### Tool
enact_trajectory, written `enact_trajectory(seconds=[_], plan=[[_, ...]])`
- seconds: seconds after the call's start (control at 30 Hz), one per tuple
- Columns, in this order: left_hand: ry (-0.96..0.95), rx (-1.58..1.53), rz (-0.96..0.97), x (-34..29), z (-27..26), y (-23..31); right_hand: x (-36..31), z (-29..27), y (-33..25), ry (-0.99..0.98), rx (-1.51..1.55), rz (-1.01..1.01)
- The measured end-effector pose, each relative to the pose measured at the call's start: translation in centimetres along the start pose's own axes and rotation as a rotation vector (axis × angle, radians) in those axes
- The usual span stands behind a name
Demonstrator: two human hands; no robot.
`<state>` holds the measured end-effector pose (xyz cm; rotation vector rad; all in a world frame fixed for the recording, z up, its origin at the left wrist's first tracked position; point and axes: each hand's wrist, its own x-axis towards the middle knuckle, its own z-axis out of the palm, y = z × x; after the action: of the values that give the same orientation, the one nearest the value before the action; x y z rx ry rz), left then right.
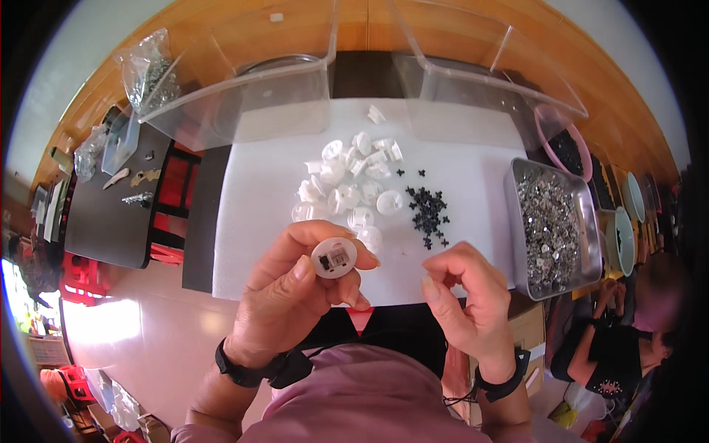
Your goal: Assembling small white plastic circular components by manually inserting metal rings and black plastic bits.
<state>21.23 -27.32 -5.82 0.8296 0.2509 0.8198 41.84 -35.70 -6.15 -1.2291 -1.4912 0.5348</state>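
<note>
My left hand (284,288) grips a round white plastic part (342,246) by its rim, its face turned up. A small black piece and a metal-looking piece sit in the middle of that face. My right hand (469,299) hovers over the mat's front edge, thumb and forefinger curled close together; whatever may be between their tips is too small to make out. Beyond my left hand lies a loose heap of similar white plastic parts (332,173). Small black cross-shaped pieces (427,210) are scattered to its right, just past my right hand. All rest on a white foam mat (255,192).
A metal tray (518,251) of small shiny metal pieces borders the mat on the right. Two clear plastic bins (273,111) stand at the back. A pink basin (545,122) sits behind the tray. A dark side table (103,214) is at left; another person (609,340) sits at right.
</note>
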Motion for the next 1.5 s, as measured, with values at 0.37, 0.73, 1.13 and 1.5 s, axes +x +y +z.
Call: enact_trajectory(seconds=[0.37,0.73,1.13,1.5], plan=[[-0.042,0.282,0.112,10.6,4.2,6.0,-1.6,-1.3,-0.8,-0.106,-0.074,0.034],[0.016,1.118,-0.076,23.4,6.2,5.0,-3.8,-1.7,-0.3,-0.149,-0.061,0.070],[0.111,1.154,0.100,20.9,6.2,6.1,-3.9,-0.4,0.1,-0.183,-0.010,0.054],[0.215,0.912,-0.069,8.1,1.7,7.6,-3.2,-0.1,0.9,-0.227,-0.015,0.073]])
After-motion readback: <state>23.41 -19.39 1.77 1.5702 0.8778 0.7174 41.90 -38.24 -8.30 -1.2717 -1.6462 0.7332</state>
